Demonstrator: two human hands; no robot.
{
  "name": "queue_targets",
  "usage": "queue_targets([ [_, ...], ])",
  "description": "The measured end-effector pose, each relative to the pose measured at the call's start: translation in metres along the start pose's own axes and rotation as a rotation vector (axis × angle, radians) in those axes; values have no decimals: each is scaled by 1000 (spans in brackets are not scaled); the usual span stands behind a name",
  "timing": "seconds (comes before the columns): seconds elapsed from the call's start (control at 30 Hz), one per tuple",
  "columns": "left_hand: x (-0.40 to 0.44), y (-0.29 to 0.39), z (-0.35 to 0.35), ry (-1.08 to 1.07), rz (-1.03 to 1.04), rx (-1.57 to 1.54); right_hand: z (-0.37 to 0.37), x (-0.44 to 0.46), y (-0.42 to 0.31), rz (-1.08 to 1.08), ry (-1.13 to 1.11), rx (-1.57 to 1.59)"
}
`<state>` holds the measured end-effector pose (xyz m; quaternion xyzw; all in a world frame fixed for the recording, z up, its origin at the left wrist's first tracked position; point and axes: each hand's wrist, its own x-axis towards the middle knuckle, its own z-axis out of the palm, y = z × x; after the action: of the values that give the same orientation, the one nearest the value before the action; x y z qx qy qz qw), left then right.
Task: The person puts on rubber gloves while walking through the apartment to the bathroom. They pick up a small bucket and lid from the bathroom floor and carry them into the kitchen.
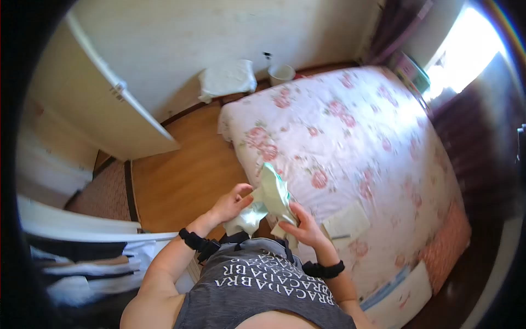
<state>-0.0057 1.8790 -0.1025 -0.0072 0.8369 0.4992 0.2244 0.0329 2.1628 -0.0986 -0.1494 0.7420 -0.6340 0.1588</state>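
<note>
Between my two hands, in front of the waist, hangs a thin pale green and white item (pixel 274 189), like cloth or paper; its exact kind is unclear. My right hand (pixel 303 225) is closed on its lower right edge. My left hand (pixel 235 203) is at its left side, with fingers bent around the edge of the pale material. Part of the item droops below, near the shirt. To the right, a flat cream piece (pixel 347 222) lies on the flowered bedspread (pixel 312 131).
An open door (pixel 109 93) stands at the left above the wooden floor (pixel 181 170). A white-covered stool (pixel 227 79) and a bucket (pixel 281 73) are by the wall. Clothes (pixel 82 277) fill an open compartment at lower left. A pillow (pixel 402 301) lies at lower right.
</note>
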Motion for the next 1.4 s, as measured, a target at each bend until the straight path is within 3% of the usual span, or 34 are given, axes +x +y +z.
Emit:
queue_targets([
  [0.03,0,-15,-9,11,55,-41,9,12,-6,-27,-53,-19],
  [0.1,-9,-29,-24,126,368,-95,31,37,-16,-236,-126,-210],
  [0.13,-24,-15,-39,111,183,-184,44,50,-18,-173,-212,-173],
  [0.23,-29,-41,-82,133,360,-214,84,95,-41,-119,-366,-165],
  [0.3,-40,-59,-115,279,357,-248,113,132,-47,-178,-435,-204],
  [0.37,-55,-81,-152,555,465,32,147,171,-56,-279,-319,-390],
  [0.4,-67,-87,-173,642,416,115,167,192,-60,-312,-365,-403],
  [0.47,-85,-101,-215,736,401,163,208,237,-66,-252,-195,-218],
  [0.5,-94,-107,-232,766,395,220,226,257,-73,-273,-236,-222],
  [0.57,-109,-115,-267,850,448,351,262,294,-86,28,-403,-74],
  [0.6,-113,-121,-279,801,440,417,282,310,-91,11,-422,-68],
  [0.67,-120,-129,-303,773,460,564,323,334,-102,266,-600,140],
  [0.7,-121,-138,-312,788,448,571,341,345,-107,399,-689,238],
  [0.83,-130,-163,-343,783,311,565,400,388,-99,279,-773,269],
  [0.9,-131,-171,-355,989,231,358,414,412,-100,375,-769,325],
  [1.0,-123,-200,-376,1112,35,169,437,456,-104,305,-735,343],
  [1.07,-113,-212,-392,1191,-44,106,459,486,-107,215,-836,236],
  [1.13,-107,-203,-417,952,-389,-114,482,510,-113,86,-940,161],
  [1.17,-103,-195,-424,986,-408,-132,490,522,-111,85,-981,149],
  [1.23,-98,-178,-450,1278,-373,32,518,557,-116,-130,-1024,115],
  [1.37,-88,-187,-479,1645,-475,96,538,623,-120,-158,-1087,42],
  [1.4,-86,-186,-481,1749,-334,206,545,636,-114,-191,-1092,-32],
])
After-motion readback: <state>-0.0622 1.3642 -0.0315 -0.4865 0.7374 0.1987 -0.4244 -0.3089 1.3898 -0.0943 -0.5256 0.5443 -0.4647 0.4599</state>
